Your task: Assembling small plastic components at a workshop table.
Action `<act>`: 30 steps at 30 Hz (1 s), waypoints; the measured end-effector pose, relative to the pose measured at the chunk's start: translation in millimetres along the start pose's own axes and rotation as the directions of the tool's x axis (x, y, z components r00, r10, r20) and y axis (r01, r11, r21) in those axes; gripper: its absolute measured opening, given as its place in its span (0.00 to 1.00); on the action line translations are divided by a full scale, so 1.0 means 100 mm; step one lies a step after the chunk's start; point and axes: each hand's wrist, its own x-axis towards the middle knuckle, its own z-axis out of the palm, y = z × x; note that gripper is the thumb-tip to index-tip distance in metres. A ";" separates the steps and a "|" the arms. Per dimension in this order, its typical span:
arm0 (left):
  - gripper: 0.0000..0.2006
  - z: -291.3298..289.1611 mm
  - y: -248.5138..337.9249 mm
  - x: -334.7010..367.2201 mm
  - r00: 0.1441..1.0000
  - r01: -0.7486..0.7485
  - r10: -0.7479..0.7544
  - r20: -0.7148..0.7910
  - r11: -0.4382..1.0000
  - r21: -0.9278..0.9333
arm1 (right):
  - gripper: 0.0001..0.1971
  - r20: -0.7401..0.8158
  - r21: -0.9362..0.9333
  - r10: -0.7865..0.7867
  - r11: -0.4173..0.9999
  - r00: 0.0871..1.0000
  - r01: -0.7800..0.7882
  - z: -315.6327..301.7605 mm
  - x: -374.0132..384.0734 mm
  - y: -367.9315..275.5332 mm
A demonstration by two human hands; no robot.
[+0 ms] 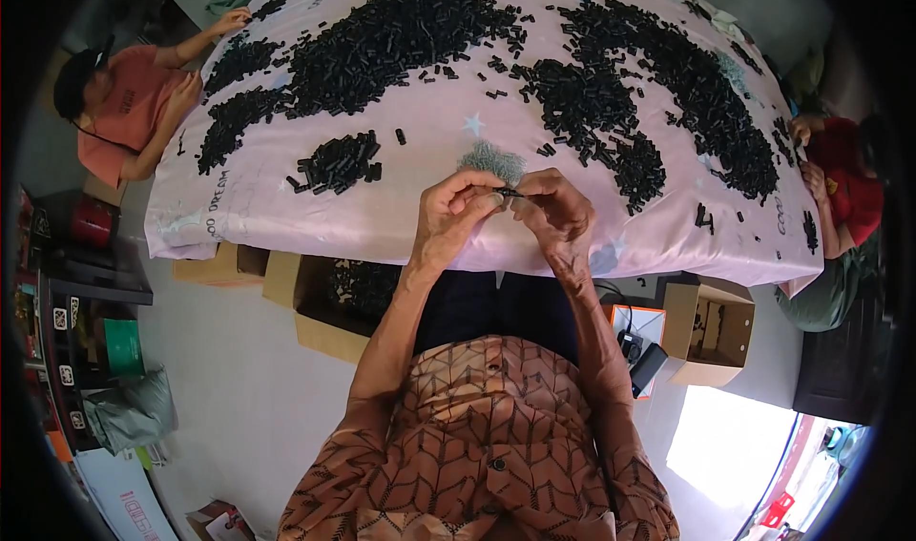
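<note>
Over the near edge of the cloth-covered table, both my hands meet fingertip to fingertip. My left hand (452, 207) is closed in a pinch on a small black cylindrical piece (508, 192). From the other side my right hand (561, 211) is closed too, its thumb and finger at the end of that piece. Whatever tiny part may be between the right fingertips is too small to make out. Just beyond the hands lies a heap of small silvery metal parts (489, 157). A small pile of black cylindrical pieces (337, 163) sits to the left.
Large heaps of black pieces (401, 40) spread over the pink tablecloth (382, 226). One person (134, 112) works at the left edge, another (844, 183) at the right. Below stand an open cardboard box (329, 329) with black pieces and another box (711, 326) at right.
</note>
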 end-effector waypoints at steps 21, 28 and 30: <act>0.09 0.00 -0.01 -0.03 0.999 -0.017 0.018 0.039 1.000 -0.026 | 0.10 -0.022 -0.305 -0.120 0.946 0.993 0.107 0.07 -0.02 -0.11; 0.09 -0.03 -0.05 -0.03 0.998 0.007 -0.007 0.058 1.000 0.005 | 0.11 0.010 -0.347 -0.166 0.924 0.986 0.159 0.05 -0.03 -0.12; 0.09 -0.03 -0.04 -0.03 0.998 0.015 -0.016 0.054 1.000 0.010 | 0.11 0.051 -0.433 -0.214 0.875 0.975 0.215 0.07 -0.03 -0.17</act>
